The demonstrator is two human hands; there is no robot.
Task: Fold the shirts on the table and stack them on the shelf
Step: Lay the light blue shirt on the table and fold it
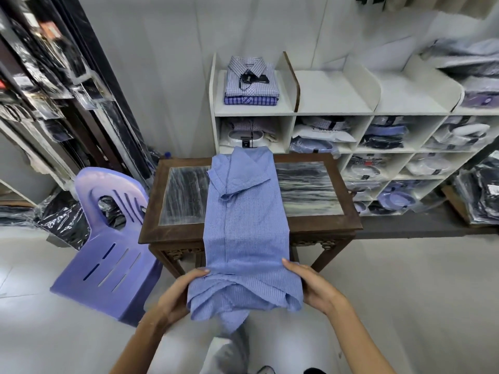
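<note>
Dark wooden table [251, 233] with marble-like inset panels carries one blue shirt [244, 211], sleeves folded inward, hem overhanging the near edge. White shelf [294, 112] behind: top-left compartment holds folded checked shirts [251, 82], apparently two. Lower compartments hold bagged shirts [383, 136], count indistinct.

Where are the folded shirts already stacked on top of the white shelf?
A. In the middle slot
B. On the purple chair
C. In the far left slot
C: the folded shirts sit in the leftmost top slot of the shelf; the neighbouring slots look bare.
</note>
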